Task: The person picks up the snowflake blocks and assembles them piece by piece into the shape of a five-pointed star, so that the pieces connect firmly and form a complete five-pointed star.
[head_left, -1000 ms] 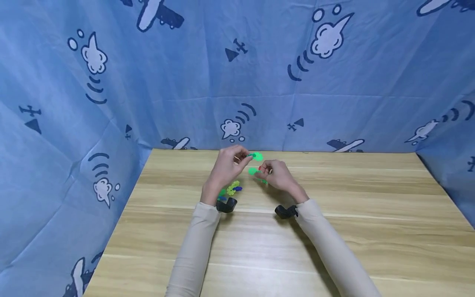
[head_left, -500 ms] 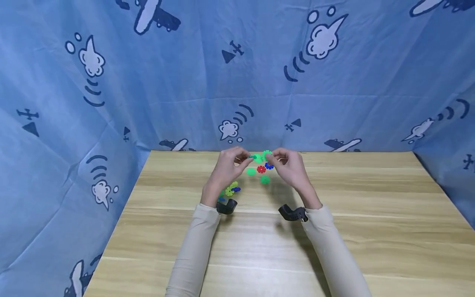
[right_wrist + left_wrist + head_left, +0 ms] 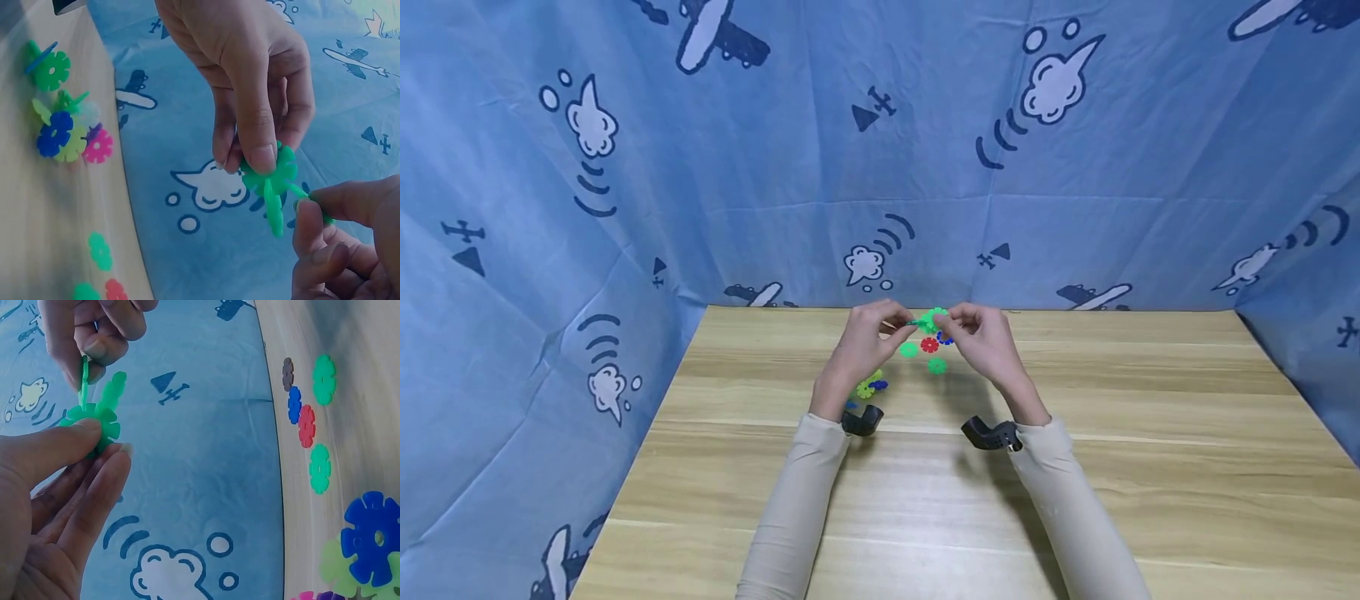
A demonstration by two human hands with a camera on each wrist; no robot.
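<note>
The bench (image 3: 1112, 467) meets the blue curtain (image 3: 850, 167) along its far edge, while its wood stretches wide through the right and lower frame. Just above the frame's centre bottom half, the left hand (image 3: 863, 343) pinches one bright green disc (image 3: 110, 427) and the right hand (image 3: 988, 342) pinches another green disc (image 3: 284, 167), flat and notched like a flower; their rims appear to touch, with a green tab (image 3: 273, 210) jutting out. Just below lies a red disc (image 3: 929, 345)

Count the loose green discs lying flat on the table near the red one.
2. In the head view, one green disc lies left of the red disc, the other green disc below it. Others may be hidden.
</note>
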